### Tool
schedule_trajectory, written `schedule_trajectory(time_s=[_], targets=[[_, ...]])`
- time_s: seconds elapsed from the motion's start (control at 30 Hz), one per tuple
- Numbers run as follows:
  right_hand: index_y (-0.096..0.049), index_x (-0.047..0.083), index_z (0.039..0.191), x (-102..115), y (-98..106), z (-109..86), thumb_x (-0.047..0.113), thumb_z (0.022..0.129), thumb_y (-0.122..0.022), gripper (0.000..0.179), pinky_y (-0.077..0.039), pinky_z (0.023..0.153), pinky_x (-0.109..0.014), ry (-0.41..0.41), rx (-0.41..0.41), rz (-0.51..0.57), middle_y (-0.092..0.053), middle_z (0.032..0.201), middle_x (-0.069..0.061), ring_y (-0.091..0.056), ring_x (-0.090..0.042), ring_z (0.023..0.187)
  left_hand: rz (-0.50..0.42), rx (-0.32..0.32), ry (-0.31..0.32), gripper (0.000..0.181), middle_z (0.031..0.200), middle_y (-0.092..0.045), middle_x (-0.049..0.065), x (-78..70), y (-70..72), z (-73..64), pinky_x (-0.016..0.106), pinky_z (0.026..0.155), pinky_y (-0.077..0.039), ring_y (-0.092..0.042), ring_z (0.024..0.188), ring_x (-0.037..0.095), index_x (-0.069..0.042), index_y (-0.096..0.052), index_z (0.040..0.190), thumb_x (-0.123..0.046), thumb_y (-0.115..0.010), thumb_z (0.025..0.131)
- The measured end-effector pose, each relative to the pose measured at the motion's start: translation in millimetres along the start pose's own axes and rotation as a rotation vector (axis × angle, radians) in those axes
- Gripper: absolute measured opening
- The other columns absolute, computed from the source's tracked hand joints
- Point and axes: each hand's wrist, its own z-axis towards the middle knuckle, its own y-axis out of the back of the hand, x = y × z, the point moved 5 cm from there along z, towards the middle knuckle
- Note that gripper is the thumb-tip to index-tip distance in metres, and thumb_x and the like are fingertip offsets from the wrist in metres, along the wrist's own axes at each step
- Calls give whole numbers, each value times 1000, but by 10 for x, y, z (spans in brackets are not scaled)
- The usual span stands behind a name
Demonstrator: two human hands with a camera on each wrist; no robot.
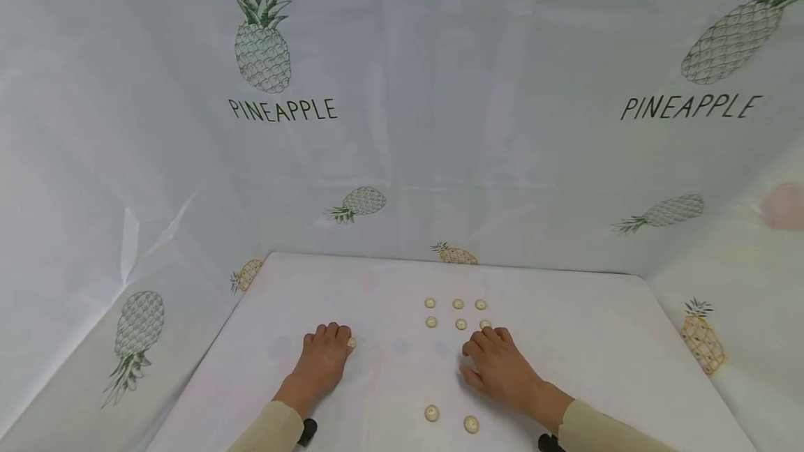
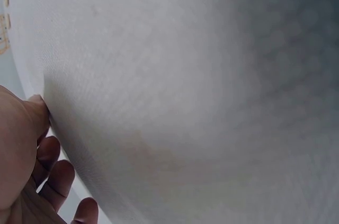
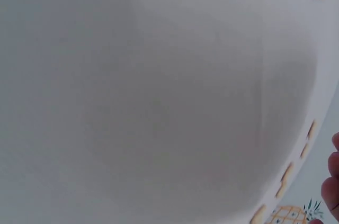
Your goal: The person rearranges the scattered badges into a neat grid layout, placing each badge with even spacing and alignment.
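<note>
My left hand (image 1: 320,365) is low over the white table, fingers curled down, pinching a small pale wooden disc (image 1: 352,342) at the thumb side. In the left wrist view, the thumb (image 2: 37,110) reaches the surface and the other fingers bend beneath the palm; the disc is hidden there. My right hand (image 1: 502,372) hovers with loosely bent fingers, thumb apart from the index finger, holding nothing. Just beyond its fingertips is a disc (image 1: 485,324), partly covered, at the right end of the nearer row.
Two rows of discs (image 1: 460,324) lie mid-table, the farther one including another disc (image 1: 458,304). Closer to me are two more, a left disc (image 1: 431,413) and a right disc (image 1: 471,424). White pineapple-print sheeting (image 1: 440,124) surrounds the table (image 1: 597,340).
</note>
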Motion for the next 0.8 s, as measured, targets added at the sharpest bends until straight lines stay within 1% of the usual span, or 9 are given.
schedule_trajectory(time_s=[0.13, 0.23, 0.33, 0.47, 0.63, 0.8], targets=[[-64, 22, 97, 162, 49, -228, 39, 90, -81, 26, -44, 88, -42, 17, -13, 36, -56, 95, 12, -48, -11, 90, -11, -4, -6, 18, 102, -54, 3, -7, 3, -28, 48, 82, -42, -44, 90, 22, -11, -56, 111, -25, -67, 104], [-63, 23, 98, 269, 68, -382, 46, 92, -79, 29, -44, 89, -41, 25, -17, 47, -54, 96, 14, -45, -8, 90, -10, 4, -5, 18, 103, -54, 4, -10, -1, -38, 48, 81, -43, -44, 90, 22, -12, -56, 110, -25, -67, 105], [-63, 24, 97, 352, 85, -484, 52, 93, -76, 31, -42, 88, -40, 27, -11, 64, -53, 95, 16, -45, -6, 90, 0, 7, -2, 18, 104, -55, 4, -10, -7, -43, 49, 81, -44, -46, 91, 23, -11, -56, 111, -25, -66, 105], [-63, 25, 96, 441, 102, -545, 56, 93, -75, 33, -41, 87, -40, 47, 0, 90, -52, 93, 17, -45, -4, 92, 1, -16, -9, 19, 103, -56, 5, -18, 37, -56, 49, 80, -44, -47, 90, 23, -10, -58, 111, -23, -69, 103], [-62, 25, 93, 485, 116, -571, 59, 93, -74, 36, -41, 87, -39, 61, 9, 81, -51, 92, 17, -44, -4, 91, 3, -45, -21, 21, 102, -57, 6, -28, 87, -44, 48, 79, -44, -48, 89, 23, -8, -59, 112, -22, -71, 102], [-60, 26, 92, 467, 122, -594, 55, 94, -75, 33, -42, 86, -40, 41, 20, 52, -50, 90, 16, -44, -6, 89, 12, -32, -21, 22, 103, -58, 6, -37, 64, -19, 50, 80, -46, -50, 92, 24, -8, -59, 114, -23, -71, 102]])
